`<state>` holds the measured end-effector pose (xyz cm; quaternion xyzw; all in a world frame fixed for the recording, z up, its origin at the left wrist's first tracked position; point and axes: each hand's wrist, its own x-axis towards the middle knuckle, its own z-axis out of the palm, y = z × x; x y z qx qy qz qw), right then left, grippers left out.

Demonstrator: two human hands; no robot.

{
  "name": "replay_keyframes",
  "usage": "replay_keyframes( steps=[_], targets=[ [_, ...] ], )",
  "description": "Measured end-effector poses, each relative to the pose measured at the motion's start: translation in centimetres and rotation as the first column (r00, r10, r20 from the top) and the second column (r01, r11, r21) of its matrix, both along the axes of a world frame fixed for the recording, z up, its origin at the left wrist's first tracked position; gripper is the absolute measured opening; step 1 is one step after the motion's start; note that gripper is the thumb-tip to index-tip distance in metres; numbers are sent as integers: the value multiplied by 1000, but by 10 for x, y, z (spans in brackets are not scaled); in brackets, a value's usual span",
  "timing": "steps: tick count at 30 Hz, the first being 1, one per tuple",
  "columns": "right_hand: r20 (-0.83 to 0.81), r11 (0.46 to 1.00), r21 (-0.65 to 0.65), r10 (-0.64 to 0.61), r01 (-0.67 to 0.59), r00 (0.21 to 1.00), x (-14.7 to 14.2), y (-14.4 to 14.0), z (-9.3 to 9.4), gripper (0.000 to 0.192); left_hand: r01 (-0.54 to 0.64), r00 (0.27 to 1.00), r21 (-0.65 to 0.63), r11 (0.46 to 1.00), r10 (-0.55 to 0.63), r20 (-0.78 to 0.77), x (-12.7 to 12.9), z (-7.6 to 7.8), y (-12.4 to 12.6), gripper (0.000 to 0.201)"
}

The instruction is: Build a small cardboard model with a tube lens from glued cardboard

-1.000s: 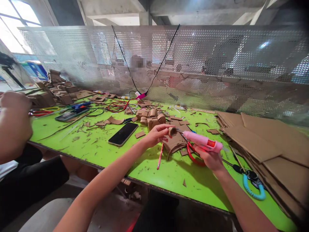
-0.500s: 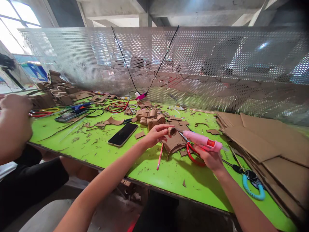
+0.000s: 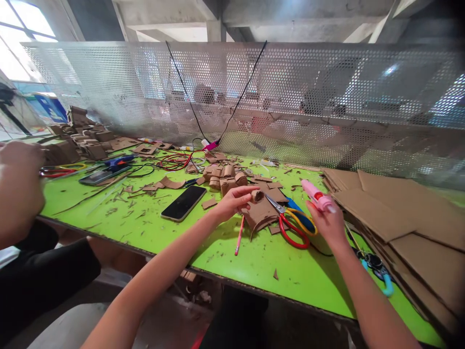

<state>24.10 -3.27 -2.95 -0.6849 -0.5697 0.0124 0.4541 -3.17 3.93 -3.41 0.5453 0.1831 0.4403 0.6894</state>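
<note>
Between its fingers, my left hand (image 3: 234, 201) holds a small rolled cardboard tube (image 3: 257, 196), its open end turned to the right. My right hand (image 3: 329, 224) grips a pink glue gun (image 3: 317, 194), apart from the tube and off to its right. Scissors (image 3: 293, 231) with red and yellow handles lie on the table between my hands, beside a blue object (image 3: 301, 213) partly hidden under them. A curved cardboard piece (image 3: 259, 215) and a pink pencil (image 3: 239, 236) lie just below the tube.
A phone (image 3: 183, 203) lies left of my hand. Rolled cardboard pieces (image 3: 228, 179) are heaped behind it. Cardboard sheets (image 3: 381, 208) are stacked at right, near a turquoise coil (image 3: 388, 285). Another person's arm (image 3: 22, 189) is at left. A perforated metal screen (image 3: 236, 92) stands behind the table.
My right hand has drawn the glue gun away from the cardboard tube, to the right and slightly up, uncovering the scissors' handles. My left hand stays nearly still with the tube.
</note>
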Motion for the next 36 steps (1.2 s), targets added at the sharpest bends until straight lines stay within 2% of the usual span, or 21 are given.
replay_keyframes(
  steps=[2,4,7,9,11,13,15,18,21,24,26,27,29,31,33,36],
  targets=[
    [211,975,-125,-154,183,965,17,6,-7,42,-25,1000,27,999,25,-10,1,1,0,49],
    [324,918,-278,-188,283,927,31,12,-15,51,-76,997,87,993,78,-20,2,2,0,47],
    [341,819,-482,-153,312,928,46,18,-23,58,-176,980,230,957,191,-47,5,-1,2,44],
    [332,797,-522,-139,304,933,54,20,-24,61,-240,950,373,896,296,-101,6,-4,2,43],
    [336,828,-470,-154,307,929,59,20,-22,64,-296,882,561,773,446,-150,7,-7,2,40],
    [331,889,-353,-172,290,928,63,20,-18,62,-307,800,737,602,583,-143,7,-9,0,35],
    [296,955,-199,-155,220,943,61,21,-15,54,-287,752,844,453,652,-94,5,-8,0,30],
    [246,996,-66,-34,51,969,43,25,-8,40,-282,705,911,300,709,-15,-5,2,6,25],
    [243,979,-138,181,-151,953,7,31,1,37,-294,644,937,191,764,46,-26,18,19,25],
    [273,890,-275,435,-364,858,-40,41,13,35,-301,590,942,146,805,64,-55,32,32,24],
    [252,807,-331,576,-490,778,-71,55,19,34,-351,549,926,139,832,84,-71,34,37,24],
    [209,786,-332,600,-521,772,-86,63,21,38,-392,525,910,137,846,98,-77,33,38,24],
    [102,789,-317,581,-527,808,-109,85,22,60,-471,478,871,135,869,124,-84,24,38,24],
    [50,811,-312,535,-496,843,-123,110,19,78,-499,479,852,155,869,123,-86,11,36,24],
    [-26,814,-326,501,-482,865,-128,133,13,83,-480,494,860,175,864,100,-84,-2,36,23],
    [-143,780,-325,519,-535,843,-128,155,2,81,-426,518,882,201,854,55,-83,-16,38,23]
  ],
)
